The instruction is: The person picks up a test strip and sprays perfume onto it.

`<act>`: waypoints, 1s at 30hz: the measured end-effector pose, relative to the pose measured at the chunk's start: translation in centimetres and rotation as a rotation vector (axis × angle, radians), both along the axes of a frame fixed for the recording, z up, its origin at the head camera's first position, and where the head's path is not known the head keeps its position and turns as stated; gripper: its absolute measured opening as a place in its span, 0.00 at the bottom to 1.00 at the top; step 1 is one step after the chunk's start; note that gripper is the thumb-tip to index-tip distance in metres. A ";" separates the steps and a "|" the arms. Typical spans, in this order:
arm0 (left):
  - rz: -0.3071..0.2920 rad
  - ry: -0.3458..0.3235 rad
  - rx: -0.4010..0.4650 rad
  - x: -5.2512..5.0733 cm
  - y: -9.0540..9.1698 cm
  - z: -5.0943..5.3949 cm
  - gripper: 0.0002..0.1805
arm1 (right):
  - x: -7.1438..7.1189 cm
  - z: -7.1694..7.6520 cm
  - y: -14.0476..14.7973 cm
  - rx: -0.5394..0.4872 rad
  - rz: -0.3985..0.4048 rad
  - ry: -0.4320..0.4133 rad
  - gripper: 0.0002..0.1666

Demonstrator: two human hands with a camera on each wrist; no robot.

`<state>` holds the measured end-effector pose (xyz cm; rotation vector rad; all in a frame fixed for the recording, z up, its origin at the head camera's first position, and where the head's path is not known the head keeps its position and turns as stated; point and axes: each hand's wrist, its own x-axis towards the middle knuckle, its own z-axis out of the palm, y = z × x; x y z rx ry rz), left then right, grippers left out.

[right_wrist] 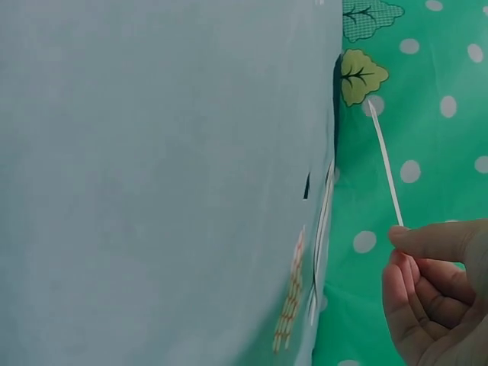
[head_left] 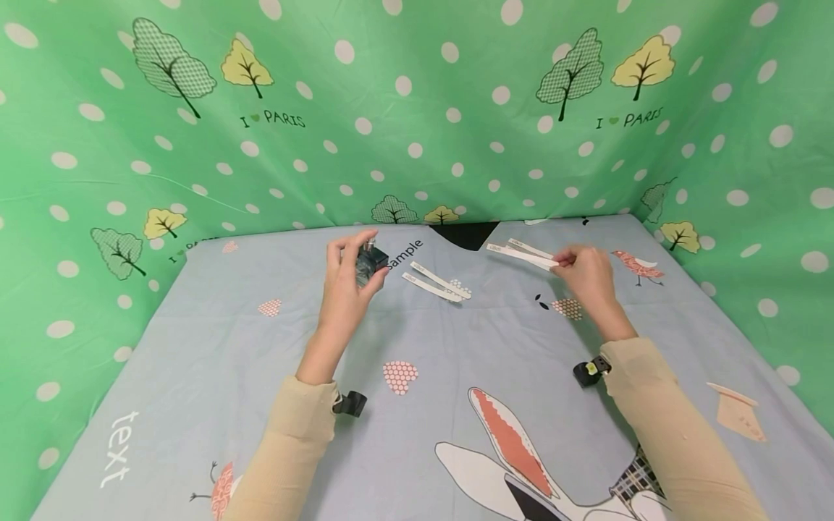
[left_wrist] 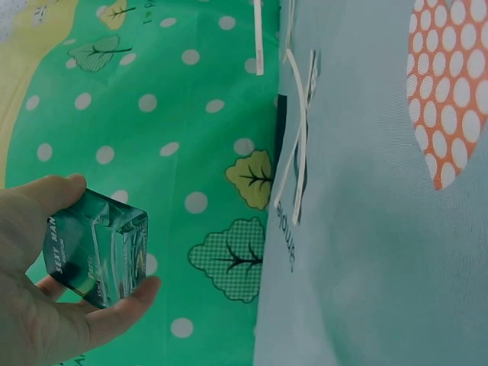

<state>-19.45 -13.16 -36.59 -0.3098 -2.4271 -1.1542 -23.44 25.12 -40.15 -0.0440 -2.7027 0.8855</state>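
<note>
My left hand [head_left: 345, 278] grips a dark green glass perfume bottle [head_left: 371, 265], raised above the far part of the table. In the left wrist view the bottle [left_wrist: 95, 248] shows white lettering reading "SEXY MAN", with thumb and fingers at its edges. At the right, my right hand [head_left: 586, 275] pinches one end of a thin white paper test strip [head_left: 515, 253] between thumb and fingertips. The held strip [right_wrist: 386, 164] points away from the hand in the right wrist view. Another strip [head_left: 528, 246] appears just behind it. Two more strips [head_left: 433, 288] lie close together between the hands.
A grey-blue printed cloth [head_left: 456, 340] covers the table, with hearts, birds and a rabbit on it. A green dotted curtain [head_left: 417, 116] stands along the back and both sides. A black wrist camera [head_left: 352, 404] is strapped at the left sleeve, another camera [head_left: 588, 373] at the right.
</note>
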 end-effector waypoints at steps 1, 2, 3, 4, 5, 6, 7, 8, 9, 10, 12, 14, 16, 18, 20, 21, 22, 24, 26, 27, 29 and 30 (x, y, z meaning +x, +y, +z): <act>0.000 0.000 -0.001 0.0 0.0 0.0 0.32 | 0.0 -0.1 0.1 0.002 -0.002 -0.004 0.08; 0.001 0.000 -0.002 0.0 0.0 0.0 0.32 | 0.0 -0.2 0.2 0.003 -0.001 -0.009 0.08; 0.000 -0.001 -0.002 0.0 0.0 0.0 0.32 | 0.0 -0.3 0.3 0.005 -0.003 -0.013 0.08; -0.002 -0.001 -0.002 0.0 0.0 0.0 0.32 | 0.0 -0.4 0.3 0.006 -0.004 -0.018 0.08; -0.002 -0.001 -0.002 0.0 0.0 0.0 0.32 | 0.0 -0.4 0.4 0.007 -0.006 -0.023 0.08; -0.002 0.000 -0.002 0.0 0.0 0.0 0.32 | 0.0 -0.5 0.5 0.007 -0.008 -0.027 0.08; -0.002 0.000 -0.003 0.0 0.0 0.0 0.32 | -0.1 -0.6 0.6 0.009 -0.010 -0.031 0.08; -0.003 0.000 -0.003 0.0 0.0 0.0 0.32 | -0.1 -0.7 0.6 0.012 -0.013 -0.034 0.08; -0.003 0.002 -0.003 0.0 0.0 0.0 0.32 | -0.1 -0.7 0.7 0.015 -0.017 -0.038 0.08; -0.002 0.003 -0.004 0.0 0.0 0.0 0.32 | -0.1 -0.7 0.7 0.016 -0.020 -0.043 0.08; -0.002 0.004 -0.005 0.0 0.0 0.0 0.32 | -0.2 -0.8 0.8 0.020 -0.022 -0.056 0.08; -0.001 0.006 -0.005 0.0 0.1 0.0 0.32 | -0.2 -0.8 0.8 0.026 -0.023 -0.067 0.08; -0.003 0.008 -0.004 0.0 0.1 0.0 0.32 | -0.2 -0.9 0.9 0.031 -0.023 -0.078 0.08; -0.005 0.011 -0.002 0.0 0.1 0.1 0.32 | -0.2 -0.9 0.9 0.033 -0.023 -0.092 0.08; -0.007 0.013 0.001 0.0 0.1 0.1 0.32 | -0.2 -1.0 1.0 0.038 -0.026 -0.110 0.08; -0.006 0.013 0.000 0.0 0.1 0.0 0.32 | -0.2 -1.0 1.0 0.041 -0.027 -0.120 0.09; -0.006 0.013 0.000 0.0 0.1 0.0 0.32 | -0.2 -1.0 1.0 0.042 -0.027 -0.131 0.09; -0.005 0.009 0.001 0.0 0.1 0.0 0.32 | -0.2 -1.0 1.1 0.049 -0.029 -0.153 0.09; -0.005 0.005 0.002 0.0 0.1 0.0 0.32 | -0.3 -1.0 1.1 0.054 -0.026 -0.176 0.09; -0.003 0.003 0.002 -0.1 0.2 0.0 0.32 | -0.2 -1.0 1.1 0.055 -0.023 -0.188 0.09; -0.006 0.000 0.003 0.0 0.2 0.0 0.32 | -0.2 -1.0 1.2 0.058 -0.019 -0.213 0.10; -0.005 0.000 0.002 0.0 0.2 0.0 0.32 | -0.2 -1.0 1.2 0.058 -0.016 -0.229 0.10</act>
